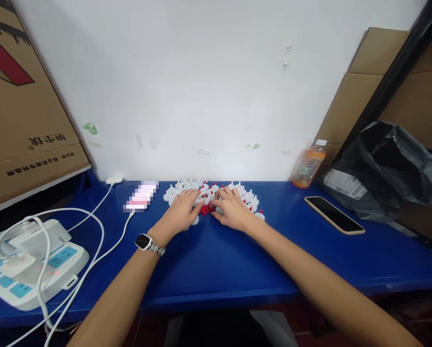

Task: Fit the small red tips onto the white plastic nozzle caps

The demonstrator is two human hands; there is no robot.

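Many small white plastic caps with pointed spouts (250, 196) stand in a cluster on the blue table, and several carry red tips (215, 184). Between my hands lies a little pile of small red caps (205, 210). My left hand (184, 210) is at the pile's left, fingers curled toward the thumb beside white caps; what lies in its grasp is too small to make out. On the right edge of the pile, my right hand (233, 210) has bent fingers and thumb close to the red caps. Its fingertips partly hide whatever they pinch.
A white power strip (62, 262) with looping cables takes up the left side, near a blurred-out phone (141, 196). To the right are an orange drink bottle (310, 165), another phone (334, 215) and a dark plastic bag (385, 168). A white wall (216, 96) rises behind the table (216, 270).
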